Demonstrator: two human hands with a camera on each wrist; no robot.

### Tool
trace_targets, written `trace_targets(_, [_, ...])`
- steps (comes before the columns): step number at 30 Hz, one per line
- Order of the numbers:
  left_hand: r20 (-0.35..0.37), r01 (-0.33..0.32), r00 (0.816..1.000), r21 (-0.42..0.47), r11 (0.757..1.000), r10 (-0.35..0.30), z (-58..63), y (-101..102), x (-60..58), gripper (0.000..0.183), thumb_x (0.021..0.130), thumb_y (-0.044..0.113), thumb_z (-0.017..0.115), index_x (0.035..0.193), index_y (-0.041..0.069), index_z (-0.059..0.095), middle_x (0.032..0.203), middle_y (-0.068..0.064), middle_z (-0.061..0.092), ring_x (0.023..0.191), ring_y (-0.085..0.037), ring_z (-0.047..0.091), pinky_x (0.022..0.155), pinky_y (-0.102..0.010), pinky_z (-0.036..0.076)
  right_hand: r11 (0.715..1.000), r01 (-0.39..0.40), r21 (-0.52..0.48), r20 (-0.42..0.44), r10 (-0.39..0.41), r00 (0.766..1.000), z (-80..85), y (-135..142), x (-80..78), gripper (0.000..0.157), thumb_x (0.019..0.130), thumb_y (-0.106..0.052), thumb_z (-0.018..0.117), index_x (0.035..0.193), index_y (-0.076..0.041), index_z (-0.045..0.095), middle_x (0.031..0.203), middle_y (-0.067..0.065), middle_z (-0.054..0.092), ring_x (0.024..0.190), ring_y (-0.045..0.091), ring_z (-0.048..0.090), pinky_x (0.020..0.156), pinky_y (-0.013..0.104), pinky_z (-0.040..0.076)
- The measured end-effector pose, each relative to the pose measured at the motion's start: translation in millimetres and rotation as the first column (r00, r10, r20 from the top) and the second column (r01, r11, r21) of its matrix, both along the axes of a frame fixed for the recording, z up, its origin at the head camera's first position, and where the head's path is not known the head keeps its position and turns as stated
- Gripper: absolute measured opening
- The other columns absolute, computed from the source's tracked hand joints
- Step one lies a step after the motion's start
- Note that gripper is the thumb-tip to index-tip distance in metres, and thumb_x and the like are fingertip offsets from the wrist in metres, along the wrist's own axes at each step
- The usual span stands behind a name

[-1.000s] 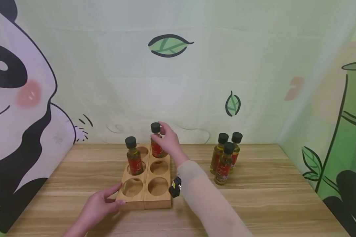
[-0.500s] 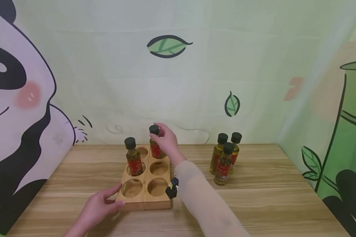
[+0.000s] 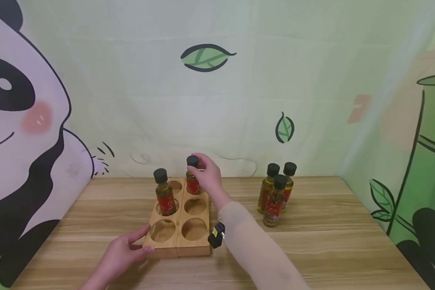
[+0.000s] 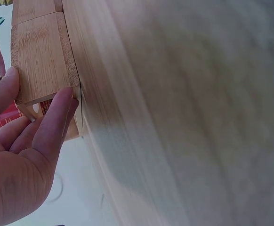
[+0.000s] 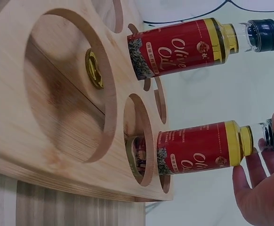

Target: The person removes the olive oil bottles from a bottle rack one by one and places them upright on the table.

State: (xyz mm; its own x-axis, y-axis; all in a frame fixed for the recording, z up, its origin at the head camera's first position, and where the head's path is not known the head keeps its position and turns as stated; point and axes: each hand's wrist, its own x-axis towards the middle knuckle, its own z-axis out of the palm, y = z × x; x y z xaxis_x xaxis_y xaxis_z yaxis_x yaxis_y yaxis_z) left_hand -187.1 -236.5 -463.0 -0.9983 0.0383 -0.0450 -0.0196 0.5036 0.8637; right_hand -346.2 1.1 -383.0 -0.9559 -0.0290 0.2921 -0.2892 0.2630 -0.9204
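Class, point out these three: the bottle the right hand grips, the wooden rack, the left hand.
bottle point(image 3: 193, 186), head view, red label
wooden rack point(image 3: 193, 251), head view, front edge
left hand point(image 3: 125, 253), head view, back of hand

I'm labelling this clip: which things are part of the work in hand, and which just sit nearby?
In use:
rack, steadied by left hand
held bottle, gripped by right hand
slotted bottle

Lying about:
three bottles on table
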Motion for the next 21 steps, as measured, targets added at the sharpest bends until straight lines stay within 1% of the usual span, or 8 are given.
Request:
trace_targets(5, [-0.005,0.003,1.000,0.003,1.000,-0.003,-1.2,1,1.2,0.069,0.081,0.020,0.084,0.140,0.003,0.054,0.144,-0.024,0.047,0.095,-0.026,0.070,0.069,-0.030,0.060,1.000,0.006,-0.016,-0.048,-0.007,0.999,-1.1,3,0.3,0.037,0.089,-0.013,0.076,0.126,-0.013,0.066,0.115,0.007,0.070,0.103,0.022,0.065,0.091,0.035,0.054])
trace_targets(7, [-0.011,0.008,1.000,-0.009,1.000,-0.008,-0.6,2,1.2,0.069,0.081,0.020,0.084,0.140,0.002,0.054,0.144,-0.026,0.047,0.095,-0.027,0.070,0.069,-0.031,0.060,1.000,0.000,-0.027,-0.068,-0.002,0.998,1.1,5,1.6,0.037,0.090,-0.013,0.075,0.125,-0.013,0.066,0.115,0.007,0.070,0.103,0.021,0.065,0.092,0.034,0.053])
trace_targets(9, [-0.002,-0.001,1.000,-0.008,1.000,0.001,0.0,2,0.9,0.069,0.081,0.020,0.084,0.140,0.003,0.054,0.144,-0.025,0.047,0.096,-0.027,0.070,0.069,-0.031,0.060,0.999,-0.003,-0.040,-0.087,0.000,0.996,3.9,7,3.3,0.036,0.090,-0.012,0.075,0.125,-0.013,0.066,0.115,0.007,0.070,0.103,0.022,0.065,0.091,0.034,0.054])
trace_targets(16, [0.002,-0.005,1.000,-0.013,1.000,0.005,0.5,1,0.8,0.069,0.081,0.020,0.084,0.140,0.003,0.055,0.144,-0.024,0.048,0.097,-0.028,0.070,0.070,-0.031,0.060,0.997,-0.019,-0.069,-0.116,0.011,0.993,12.3,15,8.7,0.038,0.089,-0.009,0.075,0.125,-0.012,0.066,0.119,0.008,0.068,0.104,0.022,0.064,0.092,0.032,0.054])
trace_targets(21, [0.003,-0.006,1.000,-0.009,1.000,0.006,1.0,1,1.3,0.069,0.080,0.019,0.084,0.141,0.003,0.054,0.144,-0.025,0.047,0.096,-0.026,0.070,0.069,-0.030,0.060,0.996,-0.039,-0.082,-0.160,0.026,0.987,18.2,23,12.4,0.039,0.088,-0.008,0.075,0.126,-0.009,0.065,0.118,0.009,0.068,0.104,0.023,0.064,0.092,0.035,0.054])
